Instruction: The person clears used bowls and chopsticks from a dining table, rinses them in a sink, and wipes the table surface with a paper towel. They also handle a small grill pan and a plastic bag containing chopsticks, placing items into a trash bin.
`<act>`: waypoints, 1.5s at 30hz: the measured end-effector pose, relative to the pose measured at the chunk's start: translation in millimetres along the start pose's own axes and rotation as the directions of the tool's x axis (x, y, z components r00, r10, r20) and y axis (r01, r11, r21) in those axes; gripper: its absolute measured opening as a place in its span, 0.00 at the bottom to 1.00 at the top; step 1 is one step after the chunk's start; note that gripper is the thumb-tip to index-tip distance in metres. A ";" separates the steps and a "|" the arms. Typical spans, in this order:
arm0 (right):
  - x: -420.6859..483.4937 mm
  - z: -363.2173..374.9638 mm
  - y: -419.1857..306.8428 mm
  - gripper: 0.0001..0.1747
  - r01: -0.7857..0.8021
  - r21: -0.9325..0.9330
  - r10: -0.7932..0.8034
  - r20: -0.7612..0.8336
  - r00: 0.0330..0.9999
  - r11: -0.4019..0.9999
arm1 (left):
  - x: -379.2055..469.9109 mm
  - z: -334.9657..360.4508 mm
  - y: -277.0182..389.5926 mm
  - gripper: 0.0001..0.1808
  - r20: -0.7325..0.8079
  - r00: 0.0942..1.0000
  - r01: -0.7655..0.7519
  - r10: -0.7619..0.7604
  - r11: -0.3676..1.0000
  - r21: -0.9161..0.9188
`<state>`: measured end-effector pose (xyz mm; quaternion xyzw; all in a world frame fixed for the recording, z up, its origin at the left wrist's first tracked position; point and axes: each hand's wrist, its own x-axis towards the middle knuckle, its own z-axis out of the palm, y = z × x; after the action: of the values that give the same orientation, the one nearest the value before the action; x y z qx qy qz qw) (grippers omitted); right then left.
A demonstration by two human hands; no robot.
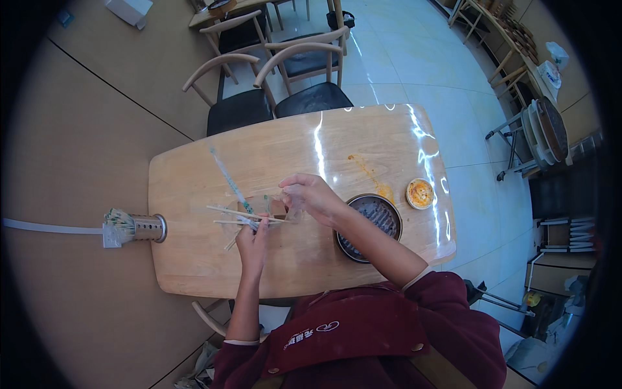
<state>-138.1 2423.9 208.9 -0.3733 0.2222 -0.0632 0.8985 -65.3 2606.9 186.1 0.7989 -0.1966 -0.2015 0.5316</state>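
Note:
My left hand (253,243), over the left half of the wooden table (291,146), grips wooden chopsticks (233,211) together with a crumpled wrapper (249,222). Thin clear plastic (294,206) hangs from the bent fingers of my right hand (313,197), just right of the chopsticks. Between the hands a small brown thing shows through the plastic; I cannot tell what it is. A long printed chopstick sleeve (227,176) slants up and left from my left hand. Beneath my right forearm stands a round dark-rimmed steamer basket (376,209), partly hidden by the arm.
A small dish with orange sauce residue (420,193) stands right of the steamer. Orange spill (367,172) streaks the tabletop. At the wall end is a perforated metal holder (151,228) of wrapped chopsticks. Chairs (311,99) stand against the far edge; a wheeled stand (532,131) is at right.

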 end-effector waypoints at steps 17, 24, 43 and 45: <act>-8.9 8.0 -4.1 0.07 -0.022 0.044 0.021 0.015 1.000 0.999 | 37.4 24.9 -0.8 0.15 0.431 0.864 0.306 -0.260 0.951 -0.040; -4.3 -1.1 -7.9 0.06 -0.025 0.034 0.025 0.006 1.000 0.999 | 16.8 -66.6 42.9 0.35 0.082 0.996 -0.058 0.019 0.866 0.496; -45.3 4.0 -37.0 0.13 0.372 -0.760 -0.093 0.384 0.918 0.533 | -24.0 -84.4 23.4 0.28 0.140 0.971 0.240 -0.195 0.794 -0.558; -20.6 -11.6 -27.5 0.13 0.347 -0.844 -0.268 0.253 0.930 0.409 | -30.9 -78.8 21.5 0.31 0.158 0.950 0.311 -0.269 0.761 -0.570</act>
<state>-160.3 2402.6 228.2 -0.8161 0.1154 -0.0898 0.5591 -51.7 2676.2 237.4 0.6082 -0.0161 -0.3586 0.7080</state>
